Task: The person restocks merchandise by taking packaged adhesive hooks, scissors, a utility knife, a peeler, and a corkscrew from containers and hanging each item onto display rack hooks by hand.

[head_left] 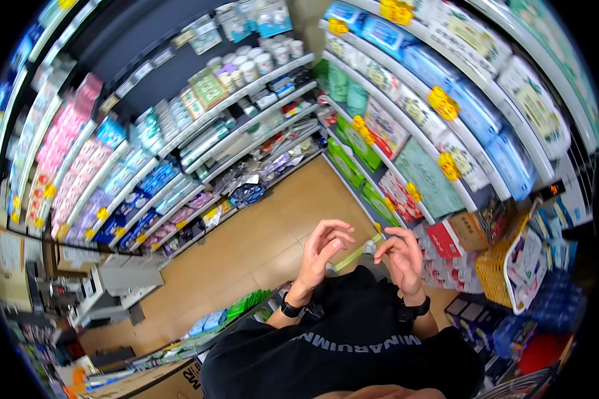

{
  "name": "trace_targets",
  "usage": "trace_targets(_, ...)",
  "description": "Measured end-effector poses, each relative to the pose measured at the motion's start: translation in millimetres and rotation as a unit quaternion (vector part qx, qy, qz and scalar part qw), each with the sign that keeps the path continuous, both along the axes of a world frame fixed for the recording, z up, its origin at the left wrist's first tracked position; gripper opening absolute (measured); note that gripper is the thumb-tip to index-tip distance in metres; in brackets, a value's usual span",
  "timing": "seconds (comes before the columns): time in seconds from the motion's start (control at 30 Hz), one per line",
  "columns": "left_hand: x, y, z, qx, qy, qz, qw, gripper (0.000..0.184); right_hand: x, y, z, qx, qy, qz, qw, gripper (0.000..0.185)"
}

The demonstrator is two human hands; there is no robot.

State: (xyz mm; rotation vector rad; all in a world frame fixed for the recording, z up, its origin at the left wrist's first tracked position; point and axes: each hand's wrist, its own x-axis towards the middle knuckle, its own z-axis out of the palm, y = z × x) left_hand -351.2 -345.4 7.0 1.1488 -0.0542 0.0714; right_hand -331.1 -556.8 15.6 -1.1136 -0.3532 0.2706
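Note:
Both of my hands are raised in front of my chest, above my black shirt (366, 332). My left hand (327, 247) has its fingers apart and slightly curled, with nothing in it. A short gap separates it from my right hand (400, 256), whose fingers are also spread, loosely bent and free of any object. Each wrist wears a black band. Below the hands, a shoe (369, 247) shows on the tan tiled floor (266, 233).
Stocked shelves (233, 100) curve along the far and left side. On the right, another shelf (412, 120) holds blue and white packs. A yellow basket (496, 276) stands at the right near cartons. Green packs (248, 302) lie at the lower left.

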Motion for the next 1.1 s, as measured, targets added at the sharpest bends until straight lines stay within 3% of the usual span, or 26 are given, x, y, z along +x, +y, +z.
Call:
trace_targets(0.3, 29, -81, -4, -0.019, -0.022, -0.168, 0.985, 0.037, -36, -83, -1, 0.002, -0.023, -0.144, 0.989, 0.050)
trace_targets(0.63, 32, -237, 3, 0.000, -0.038, -0.291, 0.956, 0.037, -86, -222, 4, -0.026, -0.030, -0.283, 0.958, 0.042)
trace_targets(1.1, 32, -449, 0, 0.082, -0.053, -0.405, 0.909, 0.031, -126, -413, -15, -0.107, -0.033, -0.501, 0.858, 0.027)
